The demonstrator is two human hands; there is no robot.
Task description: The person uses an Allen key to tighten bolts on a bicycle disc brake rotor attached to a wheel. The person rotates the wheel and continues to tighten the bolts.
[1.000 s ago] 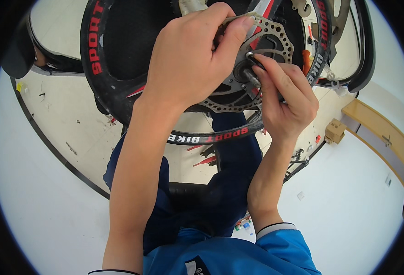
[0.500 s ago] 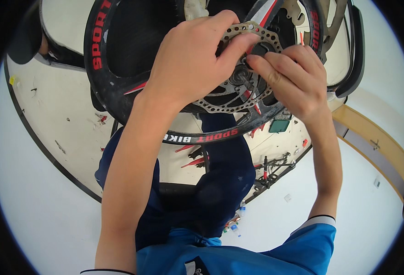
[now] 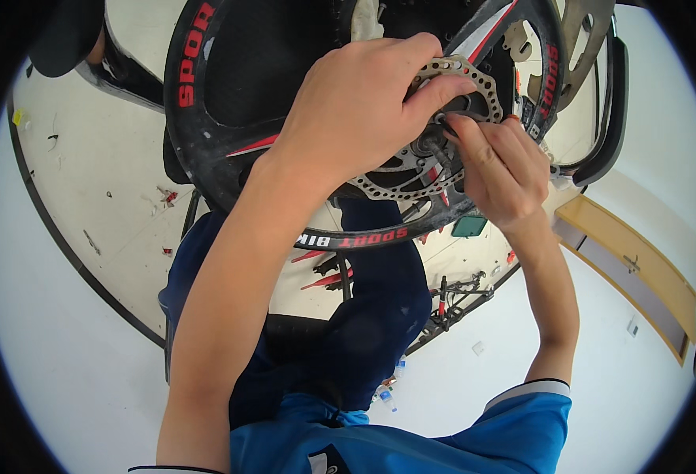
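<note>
A black bicycle wheel point(image 3: 205, 175) with red and white markings lies before me above my knees. Against its hub is a silver brake rotor point(image 3: 492, 93) with rows of holes. My left hand point(image 3: 356, 110) grips the rotor's upper edge, thumb on its face and fingers over the far side. Close by the hub axle point(image 3: 440, 154), my right hand point(image 3: 506, 167) is closed, thumb and forefinger pinched at the rotor's inner part. Something small and dark shows at those fingertips, too hidden to name. The left hand and wrist cover part of the wheel.
A bare metal bracket point(image 3: 581, 55) stands beyond the wheel at upper right, near a curved black bar point(image 3: 613, 110). Below lie a dark green box-like object point(image 3: 469, 227), black and red bike parts point(image 3: 450, 300) and scattered small pieces. A wooden-framed door point(image 3: 640, 268) is at right.
The wheel and both hands appear slightly farther right and lower, as the whole view has shifted. The left hand still holds the rotor; the right fingers stay pinched near the hub.
</note>
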